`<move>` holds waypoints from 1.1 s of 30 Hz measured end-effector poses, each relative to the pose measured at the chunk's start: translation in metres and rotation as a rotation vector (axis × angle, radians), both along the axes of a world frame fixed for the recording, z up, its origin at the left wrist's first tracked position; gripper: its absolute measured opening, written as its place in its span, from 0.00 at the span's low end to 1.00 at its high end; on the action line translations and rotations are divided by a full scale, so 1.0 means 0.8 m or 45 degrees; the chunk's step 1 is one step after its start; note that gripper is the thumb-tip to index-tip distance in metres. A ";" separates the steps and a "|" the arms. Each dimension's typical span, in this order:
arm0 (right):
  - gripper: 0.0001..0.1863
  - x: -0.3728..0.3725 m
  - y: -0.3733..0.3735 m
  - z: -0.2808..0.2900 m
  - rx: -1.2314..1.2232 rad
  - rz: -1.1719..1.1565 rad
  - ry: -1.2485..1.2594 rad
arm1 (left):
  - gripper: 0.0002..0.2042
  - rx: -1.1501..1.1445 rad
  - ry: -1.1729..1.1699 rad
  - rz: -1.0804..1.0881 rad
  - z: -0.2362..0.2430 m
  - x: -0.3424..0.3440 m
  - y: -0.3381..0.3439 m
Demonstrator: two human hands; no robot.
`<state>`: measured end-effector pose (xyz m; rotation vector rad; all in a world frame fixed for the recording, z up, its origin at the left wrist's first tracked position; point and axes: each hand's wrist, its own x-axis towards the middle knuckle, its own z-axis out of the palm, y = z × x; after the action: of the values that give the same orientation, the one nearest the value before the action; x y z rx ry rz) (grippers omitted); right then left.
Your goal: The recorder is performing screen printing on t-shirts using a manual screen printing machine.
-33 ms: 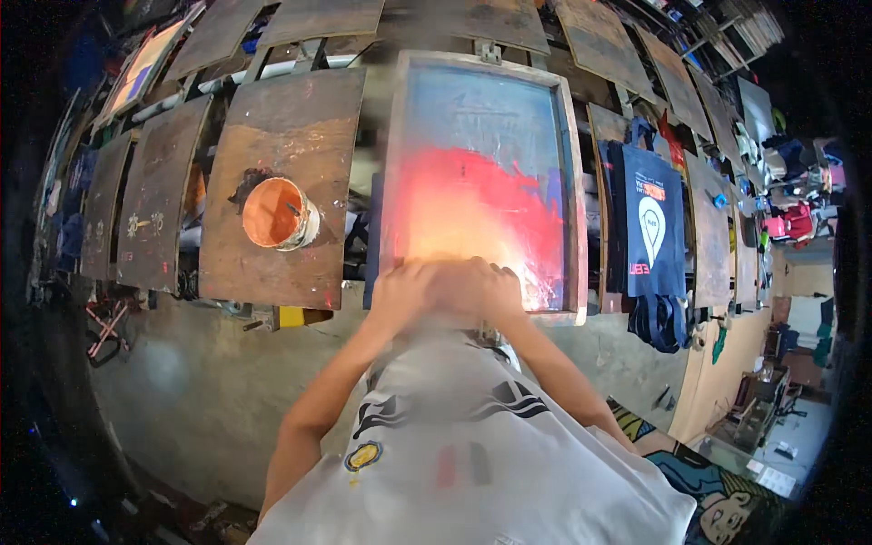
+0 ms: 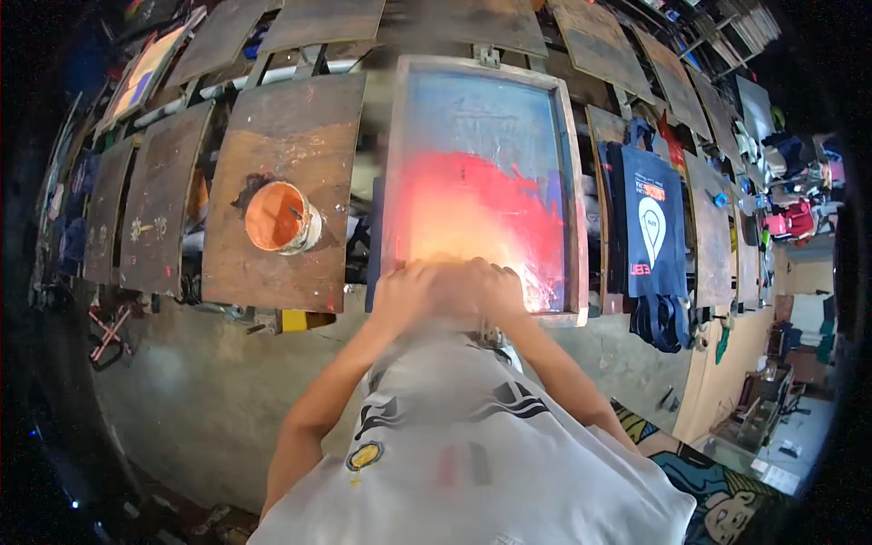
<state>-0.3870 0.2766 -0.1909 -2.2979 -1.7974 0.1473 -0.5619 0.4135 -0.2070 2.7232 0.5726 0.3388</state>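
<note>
A wooden-framed printing screen (image 2: 481,118) lies in front of me, its mesh blue-grey at the far end. Red-pink ink (image 2: 518,195) covers the nearer half, glowing orange-yellow where light falls. My left hand (image 2: 406,291) is closed at the screen's near edge, left of the middle. Close beside it, my right hand (image 2: 500,292) is curled in the same way over the near end. A blurred patch covers the space between them, so whatever they grip is hidden. Left of the screen, a round tub (image 2: 282,218) with orange insides and a stick in it stands on a brown board (image 2: 272,118).
A dark blue tote bag (image 2: 656,218) with a white and red print lies right of the screen, its handles hanging over the edge. More stained boards (image 2: 168,200) line both sides and the far row. Below the boards is a concrete floor (image 2: 209,391).
</note>
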 end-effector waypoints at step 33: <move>0.12 0.030 -0.004 -0.006 -0.185 -0.019 0.143 | 0.16 -0.092 0.196 0.028 0.017 0.007 0.000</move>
<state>-0.3633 0.2730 -0.1959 -2.3472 -1.7668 0.4086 -0.5565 0.4135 -0.1930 2.6903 0.6434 0.1116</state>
